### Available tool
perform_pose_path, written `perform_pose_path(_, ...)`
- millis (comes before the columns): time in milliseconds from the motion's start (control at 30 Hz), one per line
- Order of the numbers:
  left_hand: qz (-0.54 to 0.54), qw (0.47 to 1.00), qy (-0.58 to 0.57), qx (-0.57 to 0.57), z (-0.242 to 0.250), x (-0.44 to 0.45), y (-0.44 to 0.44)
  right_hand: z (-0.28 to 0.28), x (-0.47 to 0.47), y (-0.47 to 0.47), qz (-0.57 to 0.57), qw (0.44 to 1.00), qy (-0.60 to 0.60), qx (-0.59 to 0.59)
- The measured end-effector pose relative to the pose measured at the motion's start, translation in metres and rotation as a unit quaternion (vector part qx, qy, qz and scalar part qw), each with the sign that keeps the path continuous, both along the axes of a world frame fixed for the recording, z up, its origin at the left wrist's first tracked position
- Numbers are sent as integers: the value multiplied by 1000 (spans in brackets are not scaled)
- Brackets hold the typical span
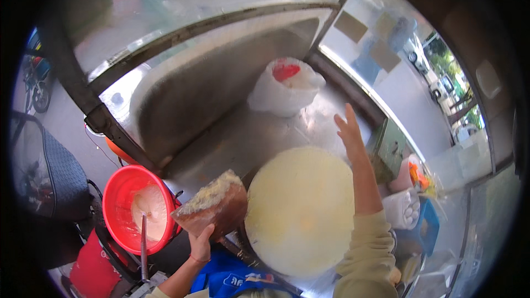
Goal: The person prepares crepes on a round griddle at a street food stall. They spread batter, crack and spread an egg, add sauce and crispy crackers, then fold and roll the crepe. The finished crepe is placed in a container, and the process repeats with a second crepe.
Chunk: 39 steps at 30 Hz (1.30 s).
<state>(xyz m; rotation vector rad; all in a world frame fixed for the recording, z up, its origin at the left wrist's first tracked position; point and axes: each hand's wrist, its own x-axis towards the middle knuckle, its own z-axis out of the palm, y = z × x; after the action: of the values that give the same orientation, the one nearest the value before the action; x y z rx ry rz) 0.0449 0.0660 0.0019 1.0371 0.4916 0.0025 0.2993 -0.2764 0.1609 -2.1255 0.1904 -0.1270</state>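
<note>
In my left hand (200, 243) is a broad brown board-like spreader (219, 211), its upper edge crusted with pale batter. It is tilted above the left rim of a round griddle. A large pale-yellow crepe (300, 211) covers the griddle. My right hand (350, 132) is raised past the griddle's far right side, fingers apart and nothing visible in it. Beyond and to its left stands a white plastic bag (285, 95) with a red item (285, 71) in its mouth. On the left, a red bucket (111, 211) contains batter (151, 211) and a long-handled ladle (144, 248).
A metal counter (207, 153) runs behind the griddle, bounded by a framed glass screen (215, 20). To the right are a green box (391, 145), a white container (401, 211) of several eggs and a blue basket (430, 223). A red cushion-like item (93, 269) sits at lower left.
</note>
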Motion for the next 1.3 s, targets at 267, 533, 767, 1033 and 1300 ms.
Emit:
perform_pose_path(267,-197,975,-47,-95,34,18,-45,-93,-233,135,67,916,169,357)
perform_pose_path(533,-581,806,-116,-4,22,-66,-83,-78,-320,-35,-312,886,-40,342)
perform_pose_path(767,-644,650,-285,283,-38,-146,-111,-134,-317,-101,-117,985,125,6)
perform_pose_path(1033,-568,488,-421,512,-90,-241,-187,-148,-327,-114,-102,992,53,56)
perform_pose_path(1300,-438,504,-438,602,-119,-272,-231,-147,-320,-130,-86,990,39,108)
